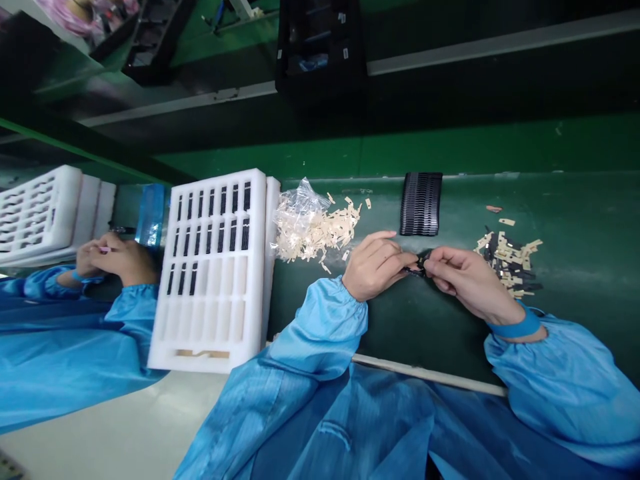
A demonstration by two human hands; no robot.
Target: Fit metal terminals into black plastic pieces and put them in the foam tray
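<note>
- The green workbench [590, 160] runs across the view. A pale wooden strip [425, 373] lies along its near edge.
- On a black rack [320, 47] beyond the bench are small white labels, too small for reading. No other writing can be read.
- One white foam tray [210, 340] stands at the bench's left end. I count 17 black parts [210, 227] in its slots, in rows of seven, seven and three.
- Further left is a second stack of foam trays [40, 213]. A co-worker's two hands [117, 260] work beside it, one holding a small pink item.
- A crumpled clear plastic bag [300, 220] touches a pile of beige strips [330, 230].
- Near the far edge lies one tight stack of black pieces [421, 203].
- Near the right side is a mixed pile of black and beige pieces [510, 263].
- Open green surface remains between the hands and the near edge.
- The left hand [375, 267] and right hand [475, 283] meet at mid-bench. Their fingers [437, 265] are pinching one small black part [421, 263] between them.
</note>
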